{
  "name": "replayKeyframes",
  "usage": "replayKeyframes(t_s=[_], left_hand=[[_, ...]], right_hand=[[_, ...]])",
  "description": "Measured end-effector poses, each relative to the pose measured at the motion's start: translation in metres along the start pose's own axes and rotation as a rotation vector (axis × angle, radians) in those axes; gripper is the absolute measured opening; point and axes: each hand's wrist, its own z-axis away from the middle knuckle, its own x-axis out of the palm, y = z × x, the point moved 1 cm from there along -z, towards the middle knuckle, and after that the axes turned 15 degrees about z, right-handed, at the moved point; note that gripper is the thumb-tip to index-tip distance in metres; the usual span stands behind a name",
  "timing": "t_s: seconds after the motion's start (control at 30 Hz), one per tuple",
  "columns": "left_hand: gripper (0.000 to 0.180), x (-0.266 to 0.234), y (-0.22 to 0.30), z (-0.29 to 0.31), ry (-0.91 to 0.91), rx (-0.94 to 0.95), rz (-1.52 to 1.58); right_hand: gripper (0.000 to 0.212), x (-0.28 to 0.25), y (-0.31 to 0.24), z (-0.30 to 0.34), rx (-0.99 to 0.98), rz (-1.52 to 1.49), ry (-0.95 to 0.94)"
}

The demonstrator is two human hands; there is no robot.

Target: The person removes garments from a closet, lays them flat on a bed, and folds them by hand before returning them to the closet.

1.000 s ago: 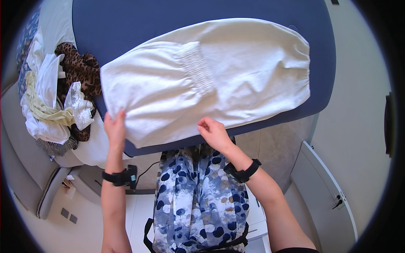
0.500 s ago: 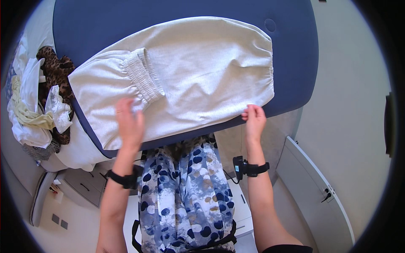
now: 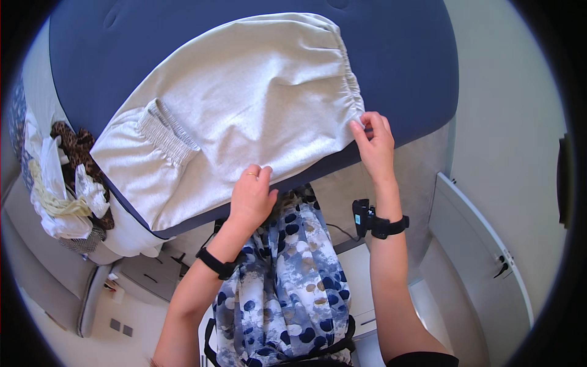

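Head view: right hand (image 3: 376,147) pinches the garment (image 3: 244,104) at three o'clock; left hand (image 3: 251,197) curls at its five-o'clock edge, grip unclear.

Single head-worn fisheye view, upright, facing steeply down from head height, fairly close over both hands (image 3: 249,197) (image 3: 376,150); bed (image 3: 403,61) toward 12 o'clock, forearms (image 3: 199,290) (image 3: 390,287) from 7 and 5, heavy bend at rim.

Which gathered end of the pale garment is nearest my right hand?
The right gathered edge, by your right hand; the left gathered band lies folded back on the pale garment.
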Motion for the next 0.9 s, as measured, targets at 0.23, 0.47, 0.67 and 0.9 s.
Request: replayKeyframes(t_s=[0.23,0.47,0.67,0.9], left_hand=[[0.023,0.02,-0.022,-0.005,0.165,0.173,-0.165],[0.01,0.006,-0.024,0.006,0.095,0.176,-0.015],[0.009,-0.004,-0.032,-0.002,0.036,0.119,-0.029],[0.017,-0.036,-0.065,0.022,0.459,-0.147,0.133]], right_hand=[[0.019,-0.015,-0.016,-0.011,0.001,-0.217,-0.183],[0.022,0.011,0.01,-0.012,0.109,-0.199,-0.11],[0.031,0.017,0.0,-0.014,0.087,-0.019,0.004],[0.024,0.008,-0.07,0.0,-0.011,-0.124,0.282]])
